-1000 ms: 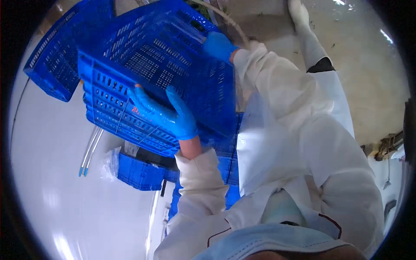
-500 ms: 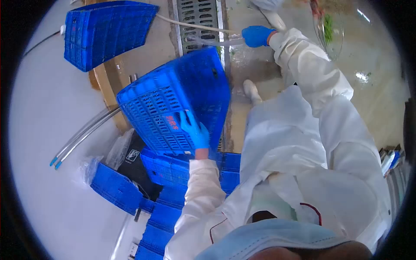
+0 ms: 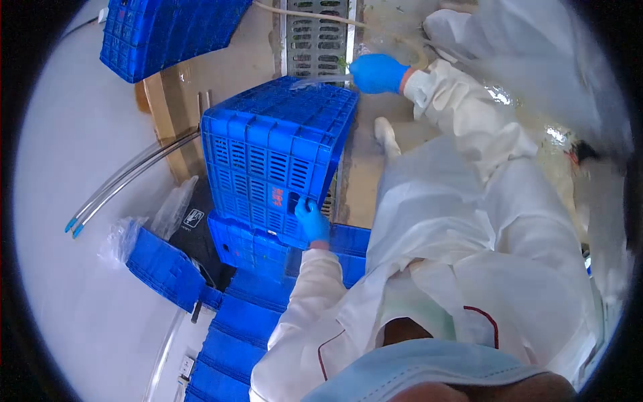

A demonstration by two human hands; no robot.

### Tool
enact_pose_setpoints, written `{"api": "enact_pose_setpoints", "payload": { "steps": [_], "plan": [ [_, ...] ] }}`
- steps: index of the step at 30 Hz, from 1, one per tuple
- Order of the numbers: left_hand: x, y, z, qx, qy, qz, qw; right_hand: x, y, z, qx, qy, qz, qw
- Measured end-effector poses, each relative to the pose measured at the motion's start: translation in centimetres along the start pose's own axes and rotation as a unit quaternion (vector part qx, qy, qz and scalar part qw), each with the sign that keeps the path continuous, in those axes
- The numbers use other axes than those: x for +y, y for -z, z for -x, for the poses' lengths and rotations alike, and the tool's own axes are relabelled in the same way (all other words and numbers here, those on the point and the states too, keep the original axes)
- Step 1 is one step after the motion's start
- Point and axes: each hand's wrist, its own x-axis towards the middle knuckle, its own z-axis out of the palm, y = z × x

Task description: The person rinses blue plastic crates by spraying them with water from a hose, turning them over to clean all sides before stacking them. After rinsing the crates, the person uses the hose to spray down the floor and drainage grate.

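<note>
A blue plastic crate (image 3: 258,144) with slotted sides and red lettering stands before me. My left hand (image 3: 312,221), in a blue glove, has its fingers hooked into the hole in the crate's side near the lettering. My right hand (image 3: 378,74), also gloved in blue, is closed around a pale hose (image 3: 315,15), whose gripped part is hidden by the fingers. From that fist a stream of water (image 3: 321,81) runs left onto the crate's wet far side.
Another blue crate (image 3: 171,33) is at upper left. Beyond my crate lies a metal floor drain (image 3: 315,43). Metal tubes (image 3: 137,171) jut out at left by a wooden beam (image 3: 167,110). Blue crates (image 3: 244,301) are stacked below. A person in white (image 3: 536,60), blurred, is at right.
The crate has turned and tipped, so its slotted side faces me more squarely. My left hand's fingers have moved to the hole; my right hand has shifted left. The person at right has come closer.
</note>
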Motion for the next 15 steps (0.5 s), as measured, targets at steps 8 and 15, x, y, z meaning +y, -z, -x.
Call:
{"api": "enact_pose_setpoints", "payload": {
  "steps": [8, 15],
  "plan": [
    [-0.9, -0.7, 0.0, 0.000, -0.018, -0.009, 1.000, -4.1, -3.0, 1.4, 0.027, -0.026, -0.130, 0.991],
    [-0.2, 0.2, -0.5, -0.028, -0.031, -0.037, 0.998, 2.0, -8.1, 2.4, -0.036, -0.121, -0.041, 0.991]
  ]
}}
